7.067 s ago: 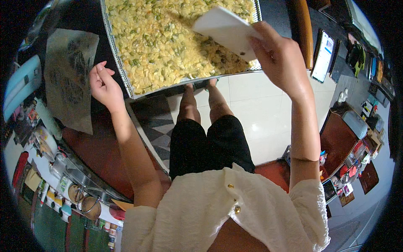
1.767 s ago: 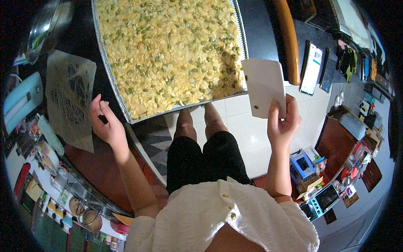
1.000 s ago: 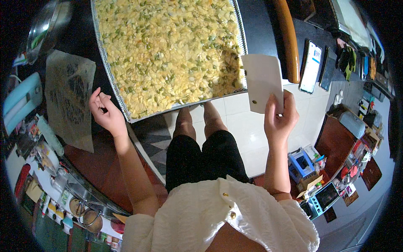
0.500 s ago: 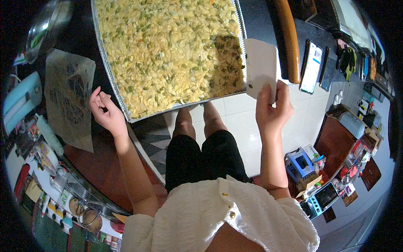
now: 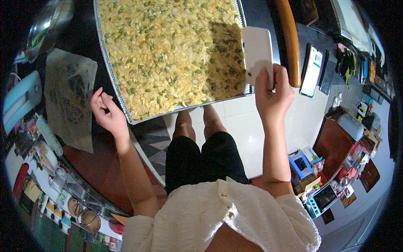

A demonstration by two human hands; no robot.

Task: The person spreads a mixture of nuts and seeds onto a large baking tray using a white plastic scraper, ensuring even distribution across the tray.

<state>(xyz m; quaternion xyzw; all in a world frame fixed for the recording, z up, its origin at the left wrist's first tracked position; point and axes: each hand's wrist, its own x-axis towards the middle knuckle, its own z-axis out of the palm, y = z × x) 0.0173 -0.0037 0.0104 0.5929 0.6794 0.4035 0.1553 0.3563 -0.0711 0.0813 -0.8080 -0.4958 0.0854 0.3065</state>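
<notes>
A large tray (image 5: 110,71) is spread with a flat layer of sliced nuts and green seeds (image 5: 168,54), glossy and pale yellow. My right hand (image 5: 275,93) grips a white dough scraper (image 5: 257,52) by its near end. The scraper stands over the tray's right edge and throws a shadow on the nut layer; a seed sticks to its face. Beside the tray's near left corner hovers my left hand (image 5: 108,112), its fingers loosely curled, apart from the tray. Nothing shows in it.
A stained translucent sheet (image 5: 69,96) lies left of the tray. On the right are a wooden rolling pin (image 5: 289,46), a lit phone (image 5: 312,71) and a dark phone (image 5: 328,73). A blue step stool (image 5: 299,164) stands on the floor at right.
My right hand has moved the scraper away from me and slightly left along the tray's right edge. Its shadow on the nuts has grown. My left hand has barely shifted.
</notes>
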